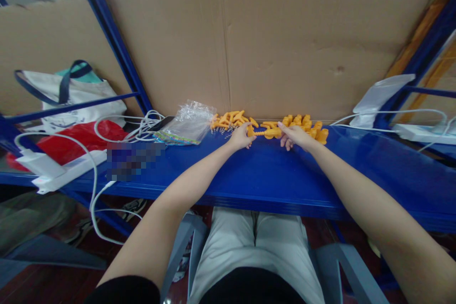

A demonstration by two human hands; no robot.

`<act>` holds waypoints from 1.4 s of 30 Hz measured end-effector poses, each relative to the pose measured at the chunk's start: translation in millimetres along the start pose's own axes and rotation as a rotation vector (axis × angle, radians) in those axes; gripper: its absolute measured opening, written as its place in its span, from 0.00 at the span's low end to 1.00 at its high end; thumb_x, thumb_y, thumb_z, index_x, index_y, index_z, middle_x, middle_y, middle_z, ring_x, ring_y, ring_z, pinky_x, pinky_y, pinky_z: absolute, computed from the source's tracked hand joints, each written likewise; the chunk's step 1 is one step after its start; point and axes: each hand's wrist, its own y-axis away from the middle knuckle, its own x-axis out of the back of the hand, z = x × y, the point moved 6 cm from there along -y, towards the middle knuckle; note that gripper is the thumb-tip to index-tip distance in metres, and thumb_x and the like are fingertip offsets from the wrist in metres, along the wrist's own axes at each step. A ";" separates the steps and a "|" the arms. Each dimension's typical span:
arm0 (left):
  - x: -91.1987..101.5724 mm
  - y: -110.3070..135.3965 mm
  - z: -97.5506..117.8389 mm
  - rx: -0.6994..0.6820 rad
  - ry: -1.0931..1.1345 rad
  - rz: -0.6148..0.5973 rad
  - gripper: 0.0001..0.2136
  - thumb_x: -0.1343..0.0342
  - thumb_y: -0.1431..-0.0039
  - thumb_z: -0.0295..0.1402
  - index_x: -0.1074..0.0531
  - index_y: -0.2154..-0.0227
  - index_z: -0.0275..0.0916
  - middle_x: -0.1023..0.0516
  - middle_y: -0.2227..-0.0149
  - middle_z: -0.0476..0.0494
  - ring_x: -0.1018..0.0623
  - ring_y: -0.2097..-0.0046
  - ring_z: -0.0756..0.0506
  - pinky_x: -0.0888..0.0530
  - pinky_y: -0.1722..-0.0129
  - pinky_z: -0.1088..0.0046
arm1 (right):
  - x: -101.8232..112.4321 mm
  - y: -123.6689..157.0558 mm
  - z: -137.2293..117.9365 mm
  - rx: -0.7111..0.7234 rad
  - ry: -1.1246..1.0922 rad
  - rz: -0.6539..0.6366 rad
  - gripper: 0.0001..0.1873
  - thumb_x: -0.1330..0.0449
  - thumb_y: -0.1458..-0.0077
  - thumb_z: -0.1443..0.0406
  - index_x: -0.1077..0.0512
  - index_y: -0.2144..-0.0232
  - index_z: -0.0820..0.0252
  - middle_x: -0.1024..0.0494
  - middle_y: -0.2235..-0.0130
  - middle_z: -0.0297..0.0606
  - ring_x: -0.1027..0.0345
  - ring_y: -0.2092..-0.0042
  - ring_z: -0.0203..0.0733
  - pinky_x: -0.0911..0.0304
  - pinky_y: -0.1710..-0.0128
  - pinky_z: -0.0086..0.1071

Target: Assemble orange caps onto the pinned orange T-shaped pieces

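Observation:
My left hand [241, 137] is closed on the left end of an orange-yellow plastic piece [261, 133] with a ribbed, screw-like stem pointing right. At the other end, my right hand [294, 136] has its thumb and curled fingers on a rounded orange-yellow part [272, 132]; whether the two parts are joined I cannot tell. Behind my left hand lies a pile of branched orange pieces [233, 117] with small metal chains. Several chunky orange parts [317, 131] stand just beyond and right of my right hand.
The blue shelf top [263, 171] ends against a cardboard panel [278, 42]. Clear plastic bags [190, 123] lie to the left, near white cables and a power strip [71, 171]. A red bag [81, 140] and a tote [76, 97] are far left; another power strip [423, 133] is right.

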 end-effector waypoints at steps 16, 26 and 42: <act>-1.2 5.1 5.2 -0.037 0.079 0.012 0.27 0.42 0.42 0.21 0.40 0.39 0.31 0.29 0.77 0.56 0.27 0.81 0.54 0.26 0.79 0.79 | 3.1 5.1 -9.0 0.036 0.040 0.022 0.27 0.46 0.38 0.45 0.28 0.70 0.63 0.25 0.79 0.43 0.35 0.82 0.35 0.39 0.80 0.29; 0.1 -0.4 -2.2 -0.045 0.025 0.027 0.25 0.39 0.42 0.25 0.36 0.42 0.36 0.25 0.70 0.51 0.25 0.80 0.55 0.25 0.75 0.79 | -1.5 2.0 -3.9 0.025 0.016 -0.011 0.29 0.48 0.38 0.43 0.31 0.78 0.59 0.29 0.84 0.40 0.37 0.83 0.34 0.42 0.84 0.26; 2.8 -1.8 -1.7 0.002 0.056 0.016 0.27 0.40 0.41 0.22 0.40 0.39 0.33 0.26 0.72 0.52 0.29 0.81 0.56 0.25 0.76 0.78 | -4.5 -1.3 -9.1 0.143 -0.031 -0.033 0.07 0.42 0.36 0.63 0.29 0.64 0.62 0.19 0.69 0.40 0.32 0.79 0.30 0.38 0.78 0.24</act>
